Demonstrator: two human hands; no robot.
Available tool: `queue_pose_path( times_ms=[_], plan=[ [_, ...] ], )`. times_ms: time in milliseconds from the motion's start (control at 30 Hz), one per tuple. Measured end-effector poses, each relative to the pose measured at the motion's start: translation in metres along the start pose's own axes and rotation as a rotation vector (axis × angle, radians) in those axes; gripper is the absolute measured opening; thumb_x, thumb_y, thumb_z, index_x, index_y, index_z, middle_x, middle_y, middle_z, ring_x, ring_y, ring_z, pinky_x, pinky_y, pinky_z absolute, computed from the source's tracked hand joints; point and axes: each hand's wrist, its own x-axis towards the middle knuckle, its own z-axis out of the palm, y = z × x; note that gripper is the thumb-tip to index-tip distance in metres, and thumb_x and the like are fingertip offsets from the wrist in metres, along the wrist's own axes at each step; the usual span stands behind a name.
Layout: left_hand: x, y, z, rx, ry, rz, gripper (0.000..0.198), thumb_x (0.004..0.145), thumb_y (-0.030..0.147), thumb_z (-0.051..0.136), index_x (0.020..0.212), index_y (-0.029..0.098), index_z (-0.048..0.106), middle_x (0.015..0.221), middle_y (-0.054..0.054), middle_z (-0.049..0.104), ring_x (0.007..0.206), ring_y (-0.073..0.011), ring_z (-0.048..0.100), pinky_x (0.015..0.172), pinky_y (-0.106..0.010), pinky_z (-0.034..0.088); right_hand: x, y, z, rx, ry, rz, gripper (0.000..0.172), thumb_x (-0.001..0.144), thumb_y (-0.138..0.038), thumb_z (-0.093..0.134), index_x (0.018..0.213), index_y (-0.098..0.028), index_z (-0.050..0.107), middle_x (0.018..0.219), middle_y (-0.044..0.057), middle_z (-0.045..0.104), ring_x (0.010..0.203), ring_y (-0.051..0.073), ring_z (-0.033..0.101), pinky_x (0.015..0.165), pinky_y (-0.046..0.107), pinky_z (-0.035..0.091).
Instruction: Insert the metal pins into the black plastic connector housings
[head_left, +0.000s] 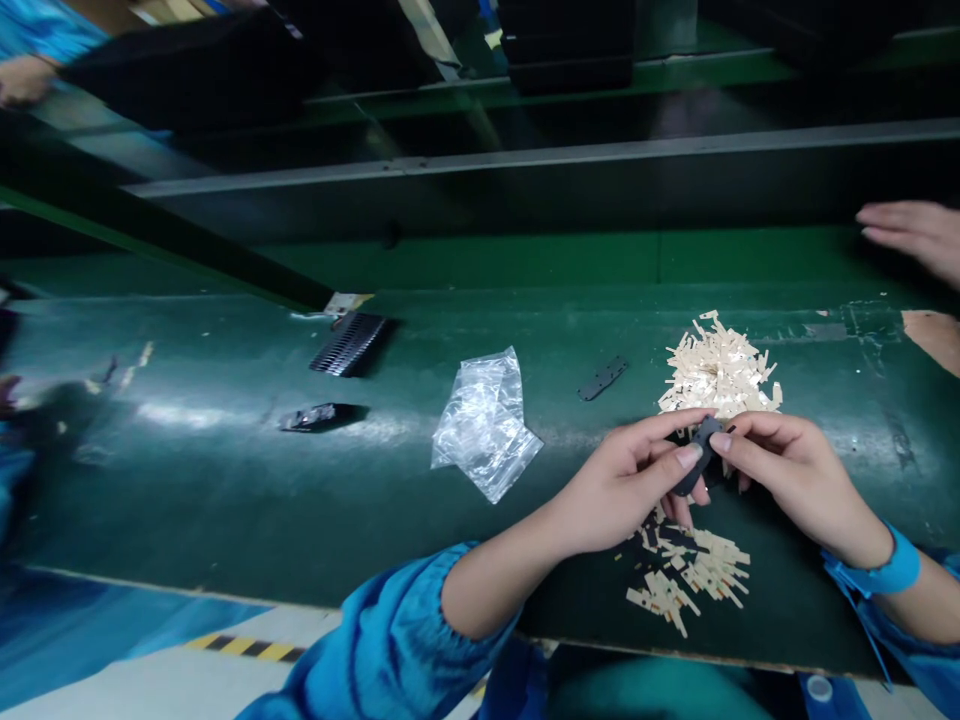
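Blue sleeves (397, 640) lead to the left grip (611, 490), closed on a black part (694, 474), and the right grip (799, 470), its thumb against it; whether that one pinches anything is hard to tell. A loose pinch could drop the part into the cream strips (716, 370) just beyond; brushing the nearer heap (716, 565) might scatter it. Fingers hide the part's underside. Far right, the frame crops another person's hand (919, 235).
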Motion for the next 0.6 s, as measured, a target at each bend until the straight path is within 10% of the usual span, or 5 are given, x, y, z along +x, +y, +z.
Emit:
queue_pose_path(
  times_ms=[600],
  plan=[
    [0.0081,-0.0092,-0.0037,-0.196,-0.156,-0.009,0.056,0.097,0.040,0.067,0.147,0.017,0.057,0.065,0.003,0.063,0.048,-0.0074,0.058,0.049,-0.019,0.050,-0.0015,0.0005,-0.0074,-0.181,-0.011,-0.265,0.029,0.079,-0.042,0.087,0.068,-0.020,0.072,0.065,0.003,0.067,0.056,0.017,0.058,0.051,0.028,0.048]
  ],
)
